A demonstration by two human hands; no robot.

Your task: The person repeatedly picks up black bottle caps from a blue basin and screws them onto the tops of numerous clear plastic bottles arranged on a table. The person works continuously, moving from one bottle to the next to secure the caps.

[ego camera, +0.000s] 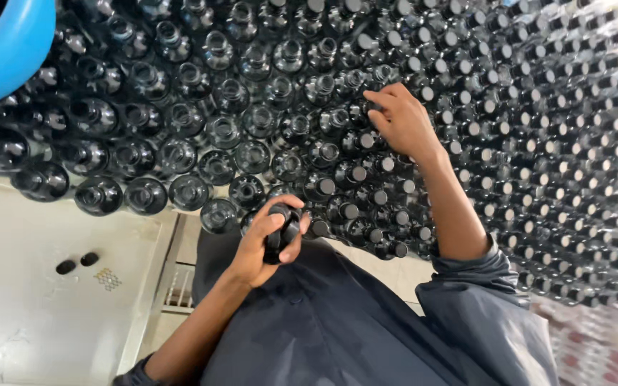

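Note:
A big field of dark glass bottles (252,121) stands packed neck-up in front of me. Those on the left are uncapped; those on the right (538,143) carry small pale stoppers. My left hand (270,239) is closed around the top of one dark bottle (280,232) at the near edge of the field, thumb across its neck. My right hand (398,118) reaches further in, fingers curled down onto the bottle tops there; whether it holds a stopper is hidden. Both forearms come out of dark rolled sleeves.
A blue plastic tub (5,43) sits at the top left over the bottles. At the lower left, a pale surface (37,314) carries two small black caps (76,262). My dark jacket (337,329) fills the bottom centre.

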